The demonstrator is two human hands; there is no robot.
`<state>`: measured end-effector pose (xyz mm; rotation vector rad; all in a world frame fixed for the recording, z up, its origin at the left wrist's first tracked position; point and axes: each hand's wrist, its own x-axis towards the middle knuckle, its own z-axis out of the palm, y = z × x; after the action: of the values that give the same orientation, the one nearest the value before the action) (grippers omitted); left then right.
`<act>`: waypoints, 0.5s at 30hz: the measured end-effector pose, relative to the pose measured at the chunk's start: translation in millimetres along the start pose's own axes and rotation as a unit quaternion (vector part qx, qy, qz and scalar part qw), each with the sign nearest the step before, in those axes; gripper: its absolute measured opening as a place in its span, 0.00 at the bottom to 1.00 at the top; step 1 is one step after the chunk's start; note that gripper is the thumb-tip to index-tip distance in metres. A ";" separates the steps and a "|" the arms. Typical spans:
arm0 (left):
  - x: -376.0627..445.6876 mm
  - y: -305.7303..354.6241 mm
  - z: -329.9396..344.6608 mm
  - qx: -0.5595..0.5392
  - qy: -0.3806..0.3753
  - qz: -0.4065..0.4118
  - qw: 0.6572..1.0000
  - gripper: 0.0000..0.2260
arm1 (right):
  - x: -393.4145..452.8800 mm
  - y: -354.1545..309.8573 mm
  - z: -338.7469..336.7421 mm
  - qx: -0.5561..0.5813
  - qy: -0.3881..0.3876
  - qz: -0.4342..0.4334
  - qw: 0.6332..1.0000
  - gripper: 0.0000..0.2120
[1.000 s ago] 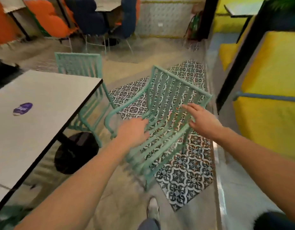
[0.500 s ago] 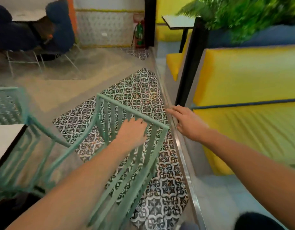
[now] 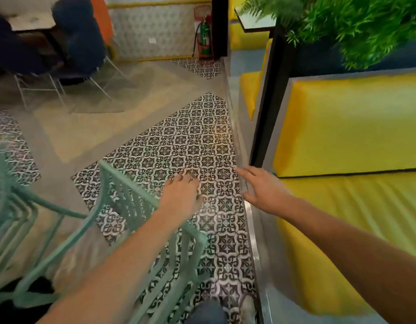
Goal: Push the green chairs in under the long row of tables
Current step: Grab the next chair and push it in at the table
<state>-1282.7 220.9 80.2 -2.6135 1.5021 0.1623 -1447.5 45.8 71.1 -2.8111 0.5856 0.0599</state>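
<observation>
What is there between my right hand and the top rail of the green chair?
In the head view, only patterned floor tile shows between the right hand and the green chair; the left hand is over the rail.

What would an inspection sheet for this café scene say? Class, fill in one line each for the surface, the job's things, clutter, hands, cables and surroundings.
Surface: patterned tile floor beside plain concrete; no table top for the row is in view.
Job's things: nearest green chair stands on the tiles, its top rail under the left forearm; second green chair at the left edge, blurred.
Clutter: nothing seen.
Hands: left hand above the chair back, fingers extended, contact unclear; right hand open, in the air, off the chair.
Cables: nothing seen.
Surroundings: yellow bench on the right, green plant above it, fire extinguisher by the far wall, dark blue chairs far left.
</observation>
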 end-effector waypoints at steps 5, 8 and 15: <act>35.3 -18.4 23.5 -0.148 0.034 -0.178 0.972 0.28 | 69.7 7.1 2.8 0.140 -0.026 0.051 0.989 0.33; 55.9 -49.7 50.4 -0.165 0.030 -0.277 0.946 0.32 | 122.3 -5.0 16.6 0.119 -0.068 -0.001 0.991 0.31; 93.8 -117.4 91.2 -0.198 0.017 -0.378 0.904 0.29 | 238.1 -63.3 38.6 -0.022 -0.160 -0.201 0.966 0.29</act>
<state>-1137.1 214.2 -18.0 -3.3085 0.3814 0.3667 -1203.3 20.1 27.4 -2.8169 -0.0618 0.4394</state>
